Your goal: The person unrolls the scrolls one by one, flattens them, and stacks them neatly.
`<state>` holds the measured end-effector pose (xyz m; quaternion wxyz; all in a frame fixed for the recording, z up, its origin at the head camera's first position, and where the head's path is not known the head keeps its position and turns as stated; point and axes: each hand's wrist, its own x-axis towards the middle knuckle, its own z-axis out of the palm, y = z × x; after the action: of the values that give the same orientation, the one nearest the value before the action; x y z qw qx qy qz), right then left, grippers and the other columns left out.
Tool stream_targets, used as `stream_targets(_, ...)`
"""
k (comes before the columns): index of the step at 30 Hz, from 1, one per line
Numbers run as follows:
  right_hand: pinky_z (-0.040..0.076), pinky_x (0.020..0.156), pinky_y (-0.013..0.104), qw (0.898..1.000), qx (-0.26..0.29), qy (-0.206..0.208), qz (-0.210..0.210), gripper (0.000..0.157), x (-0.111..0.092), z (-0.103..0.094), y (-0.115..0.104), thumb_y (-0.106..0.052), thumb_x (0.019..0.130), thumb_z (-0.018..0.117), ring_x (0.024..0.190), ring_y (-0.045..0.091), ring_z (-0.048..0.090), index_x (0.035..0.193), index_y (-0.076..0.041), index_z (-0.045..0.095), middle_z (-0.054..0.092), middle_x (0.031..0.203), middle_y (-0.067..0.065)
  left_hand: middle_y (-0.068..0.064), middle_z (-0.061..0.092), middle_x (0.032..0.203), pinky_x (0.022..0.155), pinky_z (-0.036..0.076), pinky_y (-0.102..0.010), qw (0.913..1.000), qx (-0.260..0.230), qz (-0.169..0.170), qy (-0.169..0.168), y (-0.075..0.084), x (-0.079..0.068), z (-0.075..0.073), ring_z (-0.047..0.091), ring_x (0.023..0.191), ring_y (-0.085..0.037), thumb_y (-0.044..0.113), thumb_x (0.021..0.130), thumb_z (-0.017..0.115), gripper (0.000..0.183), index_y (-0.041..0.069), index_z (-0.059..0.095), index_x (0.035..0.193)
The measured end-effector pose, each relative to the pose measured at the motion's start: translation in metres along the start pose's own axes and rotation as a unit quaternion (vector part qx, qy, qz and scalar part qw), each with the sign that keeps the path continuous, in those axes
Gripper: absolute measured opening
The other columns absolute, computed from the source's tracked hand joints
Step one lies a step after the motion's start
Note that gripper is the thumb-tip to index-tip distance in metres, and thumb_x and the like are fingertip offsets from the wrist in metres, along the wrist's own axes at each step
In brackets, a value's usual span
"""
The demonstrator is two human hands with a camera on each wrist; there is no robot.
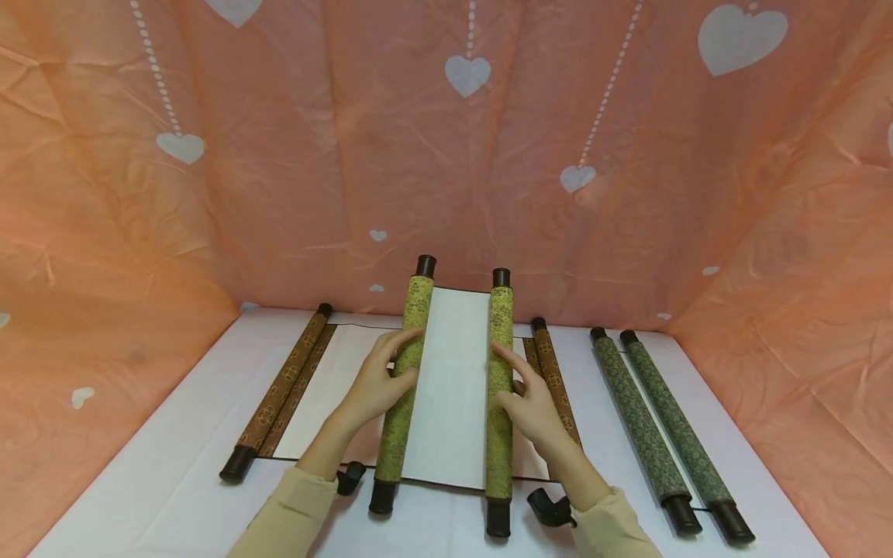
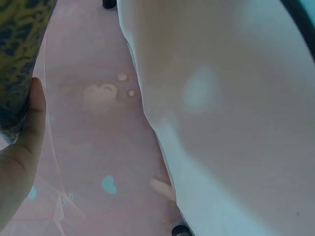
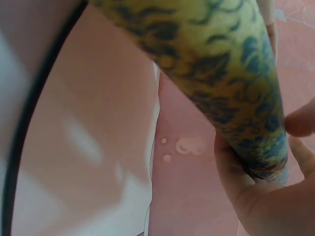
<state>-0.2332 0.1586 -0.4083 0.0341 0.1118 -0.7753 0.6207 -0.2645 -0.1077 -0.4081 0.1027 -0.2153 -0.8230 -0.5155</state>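
A partly unrolled hanging scroll with yellow-green patterned rollers and black end knobs shows a blank white strip [image 1: 452,387] between its rollers. My left hand [image 1: 377,380] grips the left roller [image 1: 396,434], thumb and fingers about it. Around the right roller [image 1: 499,449] curl the fingers of my right hand [image 1: 536,404]. In the right wrist view the patterned roller [image 3: 216,73] lies between thumb and fingers. At the upper left of the left wrist view, only part of the other roller [image 2: 19,54] appears. This scroll is raised over a wider, opened brown scroll [image 1: 279,395], hiding its middle.
On the right of the white table [image 1: 146,465] lies a dark green scroll [image 1: 642,418], its two rollers slightly apart. Black wrist devices [image 1: 549,508] are on both wrists. A peach curtain [image 1: 335,155] with white hearts encloses the back and sides.
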Motion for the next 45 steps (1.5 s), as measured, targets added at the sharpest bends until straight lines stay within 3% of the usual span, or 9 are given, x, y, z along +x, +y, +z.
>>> stream_targets(3,0.037,0.064,0.029,1.000,0.004,0.000,0.004,0.082,0.001,-0.002,0.000,0.013,0.085,0.049,0.142,0.031,0.035,0.158,-0.024,0.047,0.033,0.167,0.005,-0.017,0.041,0.156,0.087,0.040,-0.045,1.0000,-0.005,-0.004,0.002,0.001,-0.001,-0.002,0.046,0.122,-0.032,-0.001,0.094,0.057,0.065,0.019,0.051,0.155)
stream_targets(7,0.031,0.055,0.028,1.000,0.021,-0.008,0.012,0.081,0.002,-0.003,0.000,0.012,0.088,0.048,0.123,0.036,0.042,0.159,-0.027,0.044,0.029,0.169,0.004,-0.018,0.040,0.156,0.090,0.039,-0.051,0.9998,-0.007,-0.016,0.003,0.002,-0.001,-0.003,0.045,0.126,-0.034,0.000,0.095,0.056,0.065,0.021,0.050,0.156)
stream_targets(14,0.051,0.073,0.035,1.000,0.013,-0.005,0.002,0.079,0.000,-0.002,0.002,0.000,0.091,0.072,0.121,0.042,0.057,0.158,-0.029,0.044,0.030,0.166,0.009,-0.019,0.043,0.152,0.112,0.033,-0.069,0.9997,0.014,-0.016,0.010,0.000,0.002,-0.001,0.041,0.143,-0.041,0.009,0.093,0.078,0.069,0.021,0.050,0.155)
stream_targets(20,0.053,0.078,0.038,1.000,0.015,0.011,-0.008,0.088,0.001,-0.003,0.004,0.004,0.090,0.073,0.118,0.040,0.058,0.161,-0.034,0.038,0.032,0.164,0.011,-0.017,0.044,0.154,0.105,0.042,-0.061,0.9997,0.014,-0.007,0.018,0.000,0.002,-0.002,0.046,0.137,-0.039,0.005,0.093,0.077,0.082,0.027,0.039,0.162)
stream_targets(26,0.047,0.090,0.044,0.999,-0.021,0.028,-0.006,0.095,0.001,-0.007,0.002,0.001,0.089,0.075,0.131,0.039,0.047,0.165,-0.033,0.029,0.030,0.165,0.022,-0.014,0.044,0.158,0.090,0.051,-0.054,0.9994,0.017,-0.018,0.025,0.002,0.001,-0.007,0.052,0.125,-0.038,0.005,0.092,0.077,0.089,0.035,0.033,0.164)
stream_targets(29,0.048,0.087,0.042,0.999,-0.023,0.025,-0.010,0.094,0.002,-0.009,0.000,0.004,0.089,0.072,0.128,0.040,0.049,0.166,-0.029,0.029,0.030,0.165,0.025,-0.014,0.046,0.156,0.081,0.052,-0.047,0.9991,0.023,-0.025,0.026,0.002,0.001,-0.009,0.054,0.115,-0.036,0.006,0.092,0.076,0.090,0.036,0.032,0.164)
stream_targets(36,0.046,0.069,0.035,1.000,-0.012,0.015,-0.008,0.095,0.002,-0.014,-0.003,0.010,0.087,0.065,0.124,0.039,0.054,0.165,-0.029,0.030,0.028,0.165,0.020,-0.014,0.039,0.160,0.080,0.053,-0.044,0.9992,0.019,-0.026,0.024,0.001,0.000,-0.014,0.053,0.121,-0.041,0.001,0.091,0.072,0.089,0.029,0.032,0.165)
stream_targets(40,0.039,0.062,0.031,1.000,-0.002,0.000,-0.018,0.092,0.004,-0.019,-0.002,0.014,0.089,0.056,0.138,0.035,0.043,0.166,-0.027,0.028,0.023,0.169,0.012,-0.018,0.037,0.159,0.090,0.051,-0.051,0.9997,0.010,-0.015,0.018,-0.001,0.001,-0.017,0.048,0.129,-0.043,-0.002,0.092,0.066,0.084,0.025,0.034,0.164)
stream_targets(45,0.034,0.055,0.031,0.999,-0.011,-0.005,-0.036,0.090,0.004,-0.027,-0.003,0.014,0.089,0.050,0.152,0.035,0.022,0.166,-0.026,0.027,0.016,0.173,0.006,-0.016,0.033,0.164,0.106,0.037,-0.062,0.9998,-0.004,-0.016,0.013,-0.001,0.001,-0.022,0.032,0.149,-0.041,-0.002,0.095,0.059,0.078,0.025,0.036,0.164)
